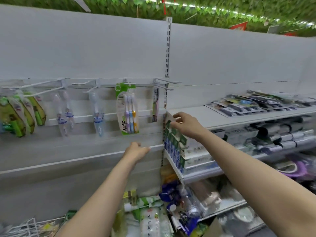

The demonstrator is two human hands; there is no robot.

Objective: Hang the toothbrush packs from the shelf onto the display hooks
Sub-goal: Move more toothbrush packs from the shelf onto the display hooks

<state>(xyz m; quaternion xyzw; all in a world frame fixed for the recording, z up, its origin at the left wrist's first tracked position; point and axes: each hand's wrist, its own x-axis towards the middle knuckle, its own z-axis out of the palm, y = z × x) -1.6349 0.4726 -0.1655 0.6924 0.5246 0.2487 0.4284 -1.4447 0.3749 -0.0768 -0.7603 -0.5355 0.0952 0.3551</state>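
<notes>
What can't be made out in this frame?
- Right hand, head view: motion blur hides whether its fingers grip the stacked boxes.
- Left hand: fingertips blurred against the white rail; contact unclear.
- Dark packs on the shelf: print too small and blurred.
- Green packs: cut off by the left edge.

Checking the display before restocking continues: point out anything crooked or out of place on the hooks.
The green three-brush pack hangs tilted, its bottom swung right. The hook at the far right sticks out bare above a single dark brush pack. Loose packs lie flat on the shelf, unhung.
</notes>
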